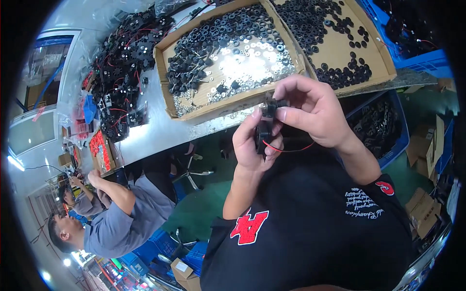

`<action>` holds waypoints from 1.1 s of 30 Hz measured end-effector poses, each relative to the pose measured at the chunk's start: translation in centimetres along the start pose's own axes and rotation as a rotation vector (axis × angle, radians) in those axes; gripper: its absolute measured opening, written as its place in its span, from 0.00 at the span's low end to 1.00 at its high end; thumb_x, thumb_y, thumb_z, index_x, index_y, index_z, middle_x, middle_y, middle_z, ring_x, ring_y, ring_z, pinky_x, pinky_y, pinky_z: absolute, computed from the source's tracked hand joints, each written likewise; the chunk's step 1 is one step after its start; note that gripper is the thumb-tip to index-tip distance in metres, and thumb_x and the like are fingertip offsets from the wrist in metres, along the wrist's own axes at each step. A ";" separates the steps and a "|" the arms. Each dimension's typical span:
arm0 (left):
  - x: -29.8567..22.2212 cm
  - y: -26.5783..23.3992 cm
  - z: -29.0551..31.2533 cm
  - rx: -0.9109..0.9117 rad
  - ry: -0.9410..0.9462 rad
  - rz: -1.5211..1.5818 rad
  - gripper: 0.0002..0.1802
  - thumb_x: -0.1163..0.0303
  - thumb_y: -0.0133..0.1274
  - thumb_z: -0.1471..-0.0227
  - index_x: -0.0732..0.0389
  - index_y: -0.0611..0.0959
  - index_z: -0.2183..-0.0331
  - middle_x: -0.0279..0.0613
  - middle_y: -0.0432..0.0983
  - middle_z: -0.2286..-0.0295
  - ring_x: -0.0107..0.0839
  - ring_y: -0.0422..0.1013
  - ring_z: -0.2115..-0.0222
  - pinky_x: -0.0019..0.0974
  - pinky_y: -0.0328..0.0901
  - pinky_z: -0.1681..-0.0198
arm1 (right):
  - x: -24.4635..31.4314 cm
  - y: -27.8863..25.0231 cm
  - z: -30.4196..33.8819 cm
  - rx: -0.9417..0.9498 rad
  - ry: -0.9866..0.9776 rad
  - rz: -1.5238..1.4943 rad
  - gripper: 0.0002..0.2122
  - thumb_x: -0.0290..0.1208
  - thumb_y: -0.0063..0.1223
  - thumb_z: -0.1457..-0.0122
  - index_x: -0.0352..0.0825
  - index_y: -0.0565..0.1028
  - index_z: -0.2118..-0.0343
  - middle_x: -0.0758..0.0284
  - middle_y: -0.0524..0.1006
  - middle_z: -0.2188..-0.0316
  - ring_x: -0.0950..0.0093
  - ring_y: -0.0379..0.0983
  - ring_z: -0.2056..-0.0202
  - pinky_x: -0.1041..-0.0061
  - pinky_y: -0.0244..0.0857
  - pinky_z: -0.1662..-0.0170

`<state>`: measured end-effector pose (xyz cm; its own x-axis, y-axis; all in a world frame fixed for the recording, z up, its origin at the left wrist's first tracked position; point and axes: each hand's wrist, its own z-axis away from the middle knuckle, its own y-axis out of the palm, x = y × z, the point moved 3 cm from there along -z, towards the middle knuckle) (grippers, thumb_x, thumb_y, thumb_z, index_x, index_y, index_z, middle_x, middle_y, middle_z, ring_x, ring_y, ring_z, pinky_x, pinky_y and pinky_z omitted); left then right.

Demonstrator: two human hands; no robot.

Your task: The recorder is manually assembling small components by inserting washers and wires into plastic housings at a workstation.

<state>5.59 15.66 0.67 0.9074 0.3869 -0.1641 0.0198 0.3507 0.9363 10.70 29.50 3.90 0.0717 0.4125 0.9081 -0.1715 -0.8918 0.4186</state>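
My left hand (252, 140) is closed around a black part with a red wire (263, 130), held just off the table's near edge. The red wire bows out from the part toward my right wrist. My right hand (313, 109) pinches a small dark piece (280, 104) at the part's upper end, thumb and forefinger brought together. Whether that piece is separate or joined to the part, I cannot tell. Beyond both hands lies a shallow cardboard tray (218, 107) holding black rings, small pale washers and black pieces with metal pins.
A second cardboard tray (361, 87) of black rings stands at the right. Black parts with red wires (124, 77) are heaped at the left. Blue crates sit top right and below the table (405, 133). A co-worker (131, 218) is at the left, with another person beyond.
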 end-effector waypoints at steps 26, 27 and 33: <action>-16.1 -2.6 8.1 -0.474 0.662 -0.714 0.23 0.68 0.50 0.50 0.69 0.71 0.53 0.47 0.76 0.68 0.34 0.75 0.76 0.32 0.70 0.74 | -2.1 7.4 -3.7 -0.156 -0.548 0.973 0.15 0.17 0.56 0.50 0.28 0.72 0.58 0.61 0.72 0.64 0.76 0.72 0.72 0.79 0.67 0.65; -18.2 -1.9 8.4 -0.489 0.620 -0.808 0.23 0.71 0.53 0.51 0.69 0.71 0.53 0.45 0.77 0.68 0.33 0.75 0.73 0.32 0.71 0.69 | -1.9 7.1 -3.5 -0.164 -0.549 1.001 0.14 0.17 0.56 0.50 0.28 0.73 0.58 0.61 0.73 0.65 0.75 0.72 0.73 0.79 0.67 0.66; -35.0 -3.0 8.2 -0.905 1.026 -1.578 0.20 0.70 0.59 0.52 0.70 0.77 0.58 0.37 0.79 0.74 0.24 0.73 0.76 0.23 0.66 0.73 | -1.2 5.7 -2.6 -0.196 -0.655 1.166 0.14 0.19 0.59 0.52 0.30 0.74 0.60 0.59 0.76 0.68 0.71 0.75 0.74 0.75 0.68 0.70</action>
<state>-22.77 -5.96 6.16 -0.1874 -0.4779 -0.8582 -0.0867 0.8783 -0.4702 7.07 24.40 5.15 0.2319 -0.7733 0.5901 -0.5857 -0.5954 -0.5500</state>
